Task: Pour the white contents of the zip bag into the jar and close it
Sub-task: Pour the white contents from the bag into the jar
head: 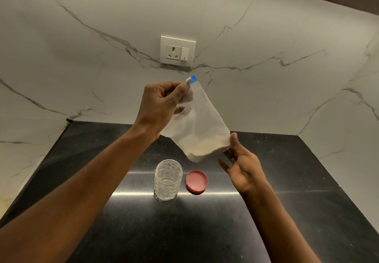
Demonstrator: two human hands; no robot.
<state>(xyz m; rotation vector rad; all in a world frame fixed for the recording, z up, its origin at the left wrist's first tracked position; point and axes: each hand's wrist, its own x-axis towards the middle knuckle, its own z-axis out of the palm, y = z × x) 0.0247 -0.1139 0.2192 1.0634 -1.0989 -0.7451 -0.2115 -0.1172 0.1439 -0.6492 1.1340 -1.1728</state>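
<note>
A clear zip bag (200, 127) with a blue zip strip hangs in the air above the counter, white powder settled in its lower end. My left hand (162, 105) pinches the bag at its top by the zip. My right hand (241, 164) is spread open under the bag's lower right corner, its thumb touching the corner. Below the bag, a clear dimpled jar (168, 179) stands upright and uncapped on the counter, and it looks empty. Its pink lid (196, 181) lies flat just right of the jar.
The black polished counter (287, 201) sits in a corner between white marble walls at left, back and right. A white socket and switch plate (177, 51) is on the back wall above the bag.
</note>
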